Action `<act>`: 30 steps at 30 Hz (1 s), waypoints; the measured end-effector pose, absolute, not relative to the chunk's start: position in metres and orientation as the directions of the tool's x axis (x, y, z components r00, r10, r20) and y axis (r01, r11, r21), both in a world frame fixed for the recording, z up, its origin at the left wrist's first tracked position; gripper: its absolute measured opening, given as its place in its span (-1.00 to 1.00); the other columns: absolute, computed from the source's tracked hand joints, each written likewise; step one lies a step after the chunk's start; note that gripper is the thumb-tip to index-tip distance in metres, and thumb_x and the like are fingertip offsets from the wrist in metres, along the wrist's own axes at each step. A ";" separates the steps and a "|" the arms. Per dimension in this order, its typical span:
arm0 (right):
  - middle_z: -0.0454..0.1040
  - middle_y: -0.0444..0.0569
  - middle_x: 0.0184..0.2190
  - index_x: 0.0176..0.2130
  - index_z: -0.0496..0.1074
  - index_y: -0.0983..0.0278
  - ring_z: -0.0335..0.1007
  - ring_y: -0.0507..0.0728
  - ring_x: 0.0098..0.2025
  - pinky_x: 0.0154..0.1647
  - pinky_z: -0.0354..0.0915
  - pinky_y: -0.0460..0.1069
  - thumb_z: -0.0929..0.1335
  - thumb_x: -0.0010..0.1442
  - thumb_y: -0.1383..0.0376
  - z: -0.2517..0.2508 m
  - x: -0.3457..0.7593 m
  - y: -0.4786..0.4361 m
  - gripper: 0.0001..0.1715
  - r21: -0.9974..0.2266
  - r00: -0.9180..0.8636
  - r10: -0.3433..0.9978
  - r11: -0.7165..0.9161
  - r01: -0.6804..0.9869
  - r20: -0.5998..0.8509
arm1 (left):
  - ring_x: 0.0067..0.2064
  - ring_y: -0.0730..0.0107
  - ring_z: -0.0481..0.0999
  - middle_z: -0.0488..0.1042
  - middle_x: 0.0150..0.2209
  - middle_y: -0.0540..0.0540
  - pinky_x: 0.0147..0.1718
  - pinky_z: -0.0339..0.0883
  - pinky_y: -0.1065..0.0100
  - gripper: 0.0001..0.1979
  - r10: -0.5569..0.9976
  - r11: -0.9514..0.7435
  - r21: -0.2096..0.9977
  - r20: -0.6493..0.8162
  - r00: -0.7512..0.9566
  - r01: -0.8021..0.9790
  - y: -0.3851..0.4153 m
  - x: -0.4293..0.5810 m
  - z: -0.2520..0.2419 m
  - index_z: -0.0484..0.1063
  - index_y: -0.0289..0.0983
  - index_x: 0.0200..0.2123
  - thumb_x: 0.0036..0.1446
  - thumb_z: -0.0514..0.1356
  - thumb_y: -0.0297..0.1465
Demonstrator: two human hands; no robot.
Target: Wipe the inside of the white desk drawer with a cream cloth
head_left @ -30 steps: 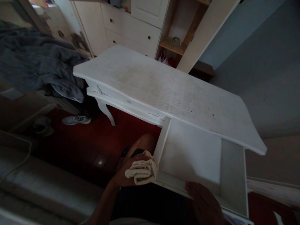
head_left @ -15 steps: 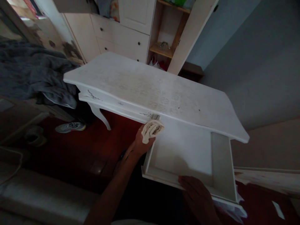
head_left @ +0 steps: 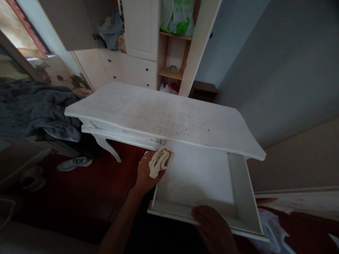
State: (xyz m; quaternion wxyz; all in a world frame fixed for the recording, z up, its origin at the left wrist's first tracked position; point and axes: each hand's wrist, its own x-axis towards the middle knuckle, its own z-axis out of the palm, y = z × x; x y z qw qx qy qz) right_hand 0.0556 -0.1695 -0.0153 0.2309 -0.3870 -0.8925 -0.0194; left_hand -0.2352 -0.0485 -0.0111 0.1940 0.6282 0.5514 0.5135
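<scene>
A folded cream cloth (head_left: 161,161) is held in my left hand (head_left: 146,174), fingers closed round it, at the left side wall of a pulled-out white drawer (head_left: 205,176). My right hand (head_left: 213,227) grips the drawer's front panel near its middle, fingertips over the top edge and the rest in shadow. The drawer's flat white bottom shows nothing lying on it. It juts from a white table (head_left: 127,100) whose top has greyish smudges and a few dark specks.
Dark grey fabric (head_left: 37,106) is heaped at the left, above a shoe (head_left: 75,163) on the red floor. Behind the table stands a white cabinet (head_left: 141,38) with open doors and bags on its shelves. A plastic bag (head_left: 274,231) lies by the drawer's right front corner.
The view has tilted up, showing more of the cabinet, and the table appears further left. My left hand still holds the cloth at the drawer's side; my right hand keeps its grip on the front.
</scene>
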 end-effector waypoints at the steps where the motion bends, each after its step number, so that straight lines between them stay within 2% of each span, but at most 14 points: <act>1: 0.67 -0.03 -0.17 -0.04 0.55 0.19 0.61 0.09 -0.16 -0.06 0.53 -0.04 0.24 0.37 0.35 -0.015 0.055 -0.170 -0.67 -0.159 -0.591 0.687 0.698 0.698 0.422 | -0.02 0.05 0.57 0.59 -0.06 -0.17 0.00 0.44 0.04 -0.59 0.876 -0.371 0.743 0.479 -0.056 0.557 -0.054 -0.235 -0.003 0.50 -0.16 0.00 0.04 0.28 -0.30; 4: 0.66 -0.03 -0.16 -0.03 0.55 0.19 0.60 0.09 -0.13 -0.01 0.52 -0.04 0.27 0.39 0.28 -0.013 0.055 -0.171 -0.71 -0.246 -0.559 0.722 0.676 0.695 0.407 | -0.01 -0.02 0.55 0.58 -0.02 -0.21 0.01 0.38 -0.03 -0.53 0.819 -0.497 0.546 0.553 0.156 0.674 -0.066 -0.228 0.020 0.49 -0.16 0.06 0.03 0.29 -0.30; 6: 0.65 -0.03 -0.11 0.04 0.52 0.17 0.60 0.10 -0.09 0.02 0.51 -0.04 0.31 0.38 0.21 -0.011 0.056 -0.173 -0.70 -0.339 -0.511 0.760 0.641 0.688 0.401 | 0.00 -0.01 0.55 0.58 -0.02 -0.23 0.02 0.36 -0.03 -0.50 0.794 -0.552 0.488 0.556 0.248 0.676 -0.070 -0.221 0.035 0.47 -0.15 0.10 0.04 0.29 -0.30; 9: 0.62 -0.03 -0.01 0.16 0.45 0.11 0.57 0.12 0.00 0.04 0.49 -0.07 0.37 0.33 0.15 -0.006 0.061 -0.176 -0.58 -0.529 -0.394 0.840 0.541 0.654 0.372 | 0.05 0.03 0.53 0.56 0.02 -0.21 0.07 0.34 0.00 -0.47 0.775 -0.612 0.524 0.545 0.318 0.592 -0.076 -0.204 0.057 0.43 -0.14 0.16 0.08 0.27 -0.33; 11: 0.59 -0.04 0.03 0.19 0.42 0.06 0.55 0.13 0.05 0.06 0.47 -0.06 0.38 0.32 0.16 -0.003 0.063 -0.178 -0.54 -0.655 -0.276 0.898 0.440 0.615 0.344 | 0.09 0.08 0.51 0.54 0.06 -0.18 0.12 0.34 0.03 -0.49 0.787 -0.615 0.632 0.530 0.316 0.472 -0.079 -0.189 0.072 0.42 -0.15 0.16 0.10 0.27 -0.33; 14: 0.52 -0.04 0.14 0.27 0.30 -0.01 0.50 0.15 0.13 0.11 0.44 -0.01 0.36 0.34 0.18 -0.001 0.062 -0.182 -0.46 -0.804 -0.054 0.937 0.324 0.499 0.344 | 0.08 0.17 0.53 0.55 0.07 -0.14 0.09 0.41 0.15 -0.55 0.883 -0.442 0.875 0.385 0.267 0.198 -0.088 -0.156 0.091 0.42 -0.19 0.12 0.13 0.26 -0.33; 17: 0.26 0.03 0.36 0.41 0.07 0.00 0.32 0.24 0.30 0.16 0.42 0.08 0.37 0.33 0.08 0.005 0.055 -0.187 -0.23 -0.900 0.083 0.943 0.278 0.335 0.322 | 0.10 0.21 0.53 0.54 0.09 -0.15 0.13 0.39 0.18 -0.57 0.955 -0.149 0.989 0.143 0.261 0.002 -0.103 -0.117 0.100 0.39 -0.20 0.15 0.23 0.22 -0.28; 19: 0.14 0.06 0.42 0.44 -0.03 0.02 0.19 0.30 0.38 0.19 0.40 0.12 0.41 0.26 0.02 0.012 0.050 -0.189 -0.07 -0.929 0.086 0.954 0.254 0.268 0.286 | 0.19 0.18 0.47 0.49 0.16 -0.19 0.22 0.29 0.15 -0.53 0.959 -0.067 0.996 0.081 0.272 -0.062 -0.117 -0.093 0.099 0.35 -0.21 0.20 0.27 0.20 -0.22; 21: 0.21 0.07 0.39 0.44 -0.03 0.04 0.22 0.31 0.36 0.18 0.41 0.11 0.45 0.22 0.05 0.022 0.050 -0.190 0.00 -0.940 0.095 0.964 0.218 0.262 0.250 | 0.28 0.15 0.37 0.40 0.24 -0.23 0.31 0.15 0.12 -0.48 0.961 -0.039 0.994 0.067 0.267 -0.106 -0.132 -0.074 0.095 0.29 -0.22 0.26 0.30 0.17 -0.16; 23: 0.35 0.09 0.30 0.41 0.06 0.09 0.35 0.31 0.27 0.11 0.46 0.08 0.47 0.18 0.10 0.031 0.057 -0.188 -0.04 -0.940 0.132 0.967 0.172 0.295 0.218 | 0.36 0.12 0.24 0.30 0.32 -0.27 0.36 0.04 0.10 -0.37 0.939 0.025 0.986 0.034 0.342 -0.166 -0.142 -0.062 0.090 0.17 -0.21 0.35 0.31 0.13 -0.08; 26: 0.51 0.10 0.12 0.30 0.27 0.17 0.52 0.29 0.08 -0.02 0.51 0.05 0.49 0.13 0.13 0.042 0.079 -0.185 -0.18 -0.936 0.150 0.974 0.113 0.333 0.171 | 0.43 0.03 0.10 0.12 0.42 -0.28 0.38 -0.05 0.04 -0.11 0.808 0.178 0.947 0.014 0.589 -0.266 -0.145 -0.055 0.088 -0.11 -0.19 0.46 0.24 0.12 0.07; 28: 0.56 0.08 0.05 0.25 0.33 0.18 0.57 0.27 -0.03 -0.07 0.52 0.05 0.50 0.09 0.17 0.046 0.097 -0.182 -0.23 -0.935 0.145 0.978 0.091 0.343 0.148 | 0.42 -0.03 0.10 0.06 0.45 -0.29 0.38 -0.05 -0.02 0.05 0.691 0.276 0.912 0.029 0.722 -0.302 -0.140 -0.055 0.089 -0.25 -0.17 0.48 0.15 0.20 0.13; 30: 0.54 0.07 0.06 0.26 0.31 0.18 0.55 0.27 -0.02 -0.04 0.50 0.08 0.49 0.07 0.21 0.048 0.117 -0.176 -0.20 -0.923 0.204 0.961 0.100 0.372 0.186 | 0.42 -0.07 0.11 0.02 0.46 -0.29 0.36 -0.03 -0.06 0.14 0.602 0.350 0.889 0.027 0.798 -0.294 -0.135 -0.057 0.089 -0.28 -0.14 0.49 0.06 0.29 0.11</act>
